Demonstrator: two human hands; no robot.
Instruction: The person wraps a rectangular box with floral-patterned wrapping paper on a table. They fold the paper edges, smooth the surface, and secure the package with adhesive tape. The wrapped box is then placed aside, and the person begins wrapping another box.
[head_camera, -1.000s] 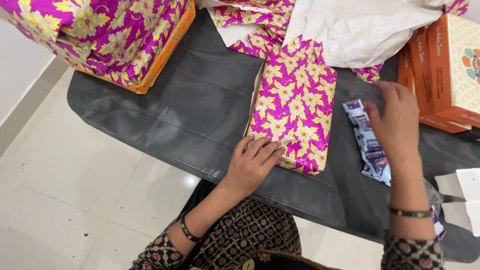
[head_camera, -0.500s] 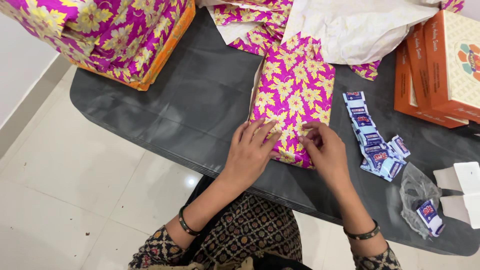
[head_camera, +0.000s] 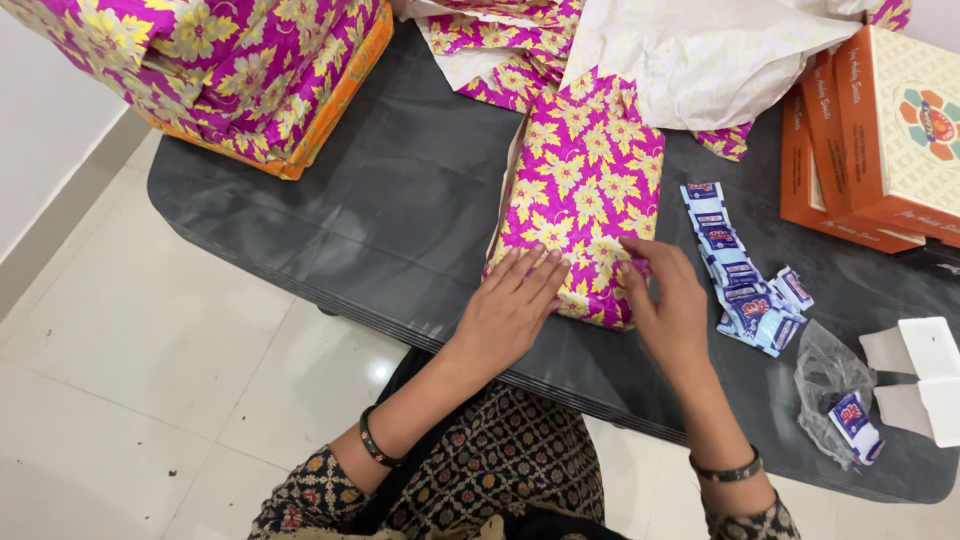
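Resting near the worktop's (head_camera: 330, 230) front edge, the wrapped box (head_camera: 580, 190) is pressed by left hand (head_camera: 510, 305), flat; right hand (head_camera: 672, 300) pinches its wrapping.

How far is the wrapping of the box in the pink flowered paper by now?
The pink, yellow-flowered paper-wrapped box already looks covered on top and sides. In hand: the left hand presses flat on its near end while the right hand pinches the paper there. That near fold looks unsealed; the far end is hidden.

Magenta wrapped box (head_camera: 585, 190) with yellow flowers, dark grey table (head_camera: 380, 220), orange cartons (head_camera: 865, 140), blue-white sachets (head_camera: 745, 275).
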